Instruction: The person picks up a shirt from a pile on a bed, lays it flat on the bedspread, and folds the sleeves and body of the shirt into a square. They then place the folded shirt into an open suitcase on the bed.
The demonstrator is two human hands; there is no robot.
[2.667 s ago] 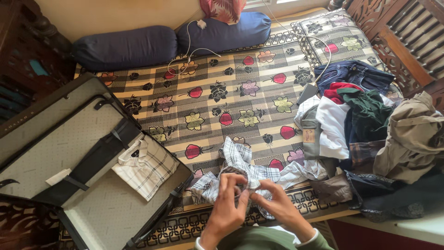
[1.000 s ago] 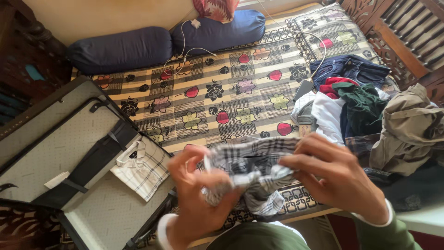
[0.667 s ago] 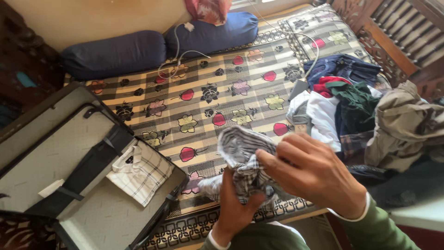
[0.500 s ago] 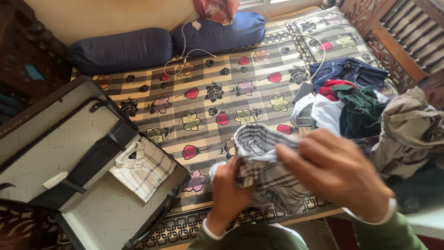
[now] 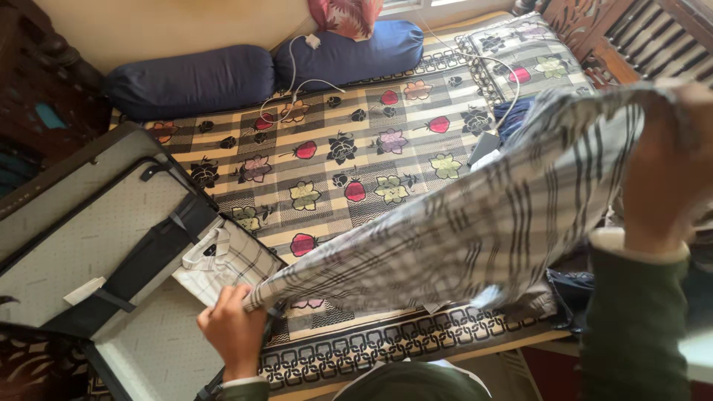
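Cloth of the grey-and-white checked cotton shirt point(image 5: 475, 230), stretched from lower centre to upper right above the flowered bedspread point(image 5: 349, 141), looks light and limp, best held by its edges, where left hand point(image 5: 232, 327) and right hand point(image 5: 672, 167) pinch it.

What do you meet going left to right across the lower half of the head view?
Open suitcase → folded checked shirt lying in it → left hand → spread plaid shirt → right hand.
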